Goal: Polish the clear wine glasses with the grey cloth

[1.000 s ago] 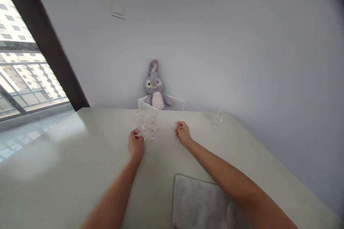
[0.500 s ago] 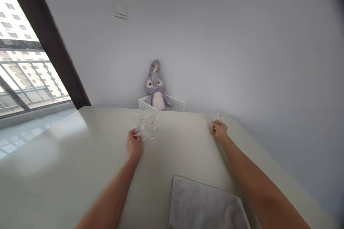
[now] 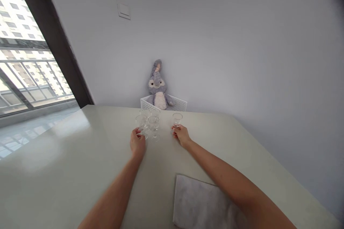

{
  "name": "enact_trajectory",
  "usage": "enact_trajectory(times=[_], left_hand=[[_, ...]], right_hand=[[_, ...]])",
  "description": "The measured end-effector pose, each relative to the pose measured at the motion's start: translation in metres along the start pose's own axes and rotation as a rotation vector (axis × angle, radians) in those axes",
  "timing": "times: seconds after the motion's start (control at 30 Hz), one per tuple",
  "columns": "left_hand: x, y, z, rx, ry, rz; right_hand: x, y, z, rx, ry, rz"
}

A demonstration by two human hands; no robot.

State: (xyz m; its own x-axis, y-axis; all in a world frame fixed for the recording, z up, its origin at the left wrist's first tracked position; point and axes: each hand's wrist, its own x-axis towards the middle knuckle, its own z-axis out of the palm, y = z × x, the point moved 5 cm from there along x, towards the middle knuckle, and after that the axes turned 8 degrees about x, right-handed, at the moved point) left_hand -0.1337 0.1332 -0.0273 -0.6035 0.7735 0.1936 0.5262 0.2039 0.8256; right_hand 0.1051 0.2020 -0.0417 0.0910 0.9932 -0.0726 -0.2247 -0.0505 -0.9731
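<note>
Several clear stemmed glasses stand grouped left of centre on the table, among them a front-right glass [image 3: 153, 122]. My left hand [image 3: 138, 142] is closed about the lower part of the front-left glass [image 3: 141, 121], its fingers at the stem and foot. To the right of the group, my right hand [image 3: 181, 135] grips another stemmed glass [image 3: 177, 118] low down, with the bowl upright above the fingers. A gap separates this glass from the group. Its foot is mostly hidden by the hand.
A folded grey cloth [image 3: 204, 204] lies near the front of the pale table [image 3: 67, 171], partly under my right forearm. Behind the far edge, a white perforated basket [image 3: 178, 104] holds a grey plush toy [image 3: 158, 87]. A wall stands behind.
My right hand has brought its glass leftward from the table's far right to near the group. My left hand stays at its glass; the view has shifted slightly.
</note>
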Motion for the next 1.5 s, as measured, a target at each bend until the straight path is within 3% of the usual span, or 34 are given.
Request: enact_trajectory(times=[0.13,0.37,0.63,0.77,0.87,1.0,1.13,1.2,1.33,1.4,1.5], left_hand=[[0.000,-0.001,0.001,-0.010,-0.010,0.010],[0.001,-0.002,0.003,-0.028,-0.013,0.004],[0.000,-0.001,0.001,-0.107,0.012,-0.023],[-0.001,-0.004,-0.005,-0.204,0.090,-0.091],[-0.001,-0.008,-0.008,-0.301,0.149,-0.132],[0.002,-0.016,-0.007,-0.463,0.205,-0.175],[0.006,-0.023,-0.006,-0.630,0.235,-0.225],[0.007,-0.025,-0.006,-0.698,0.248,-0.242],[0.007,-0.025,-0.007,-0.795,0.260,-0.255],[0.007,-0.025,-0.007,-0.824,0.265,-0.261],[0.006,-0.025,-0.008,-0.848,0.278,-0.270]], right_hand=[[-0.006,0.005,0.033,-0.007,-0.076,0.012],[-0.008,0.011,0.055,-0.023,-0.124,0.022],[-0.013,0.008,0.051,-0.029,-0.118,0.017],[-0.037,0.009,0.039,-0.030,-0.099,0.004],[-0.061,0.014,0.042,-0.022,-0.138,0.011],[-0.087,0.020,0.067,-0.007,-0.244,0.044],[-0.097,0.019,0.097,0.018,-0.328,0.069],[-0.099,0.016,0.102,0.036,-0.344,0.075],[-0.110,-0.001,0.076,0.033,-0.366,0.067],[-0.123,-0.017,0.047,-0.074,-0.422,0.010],[-0.160,-0.046,-0.005,-0.409,-0.602,-0.141]])
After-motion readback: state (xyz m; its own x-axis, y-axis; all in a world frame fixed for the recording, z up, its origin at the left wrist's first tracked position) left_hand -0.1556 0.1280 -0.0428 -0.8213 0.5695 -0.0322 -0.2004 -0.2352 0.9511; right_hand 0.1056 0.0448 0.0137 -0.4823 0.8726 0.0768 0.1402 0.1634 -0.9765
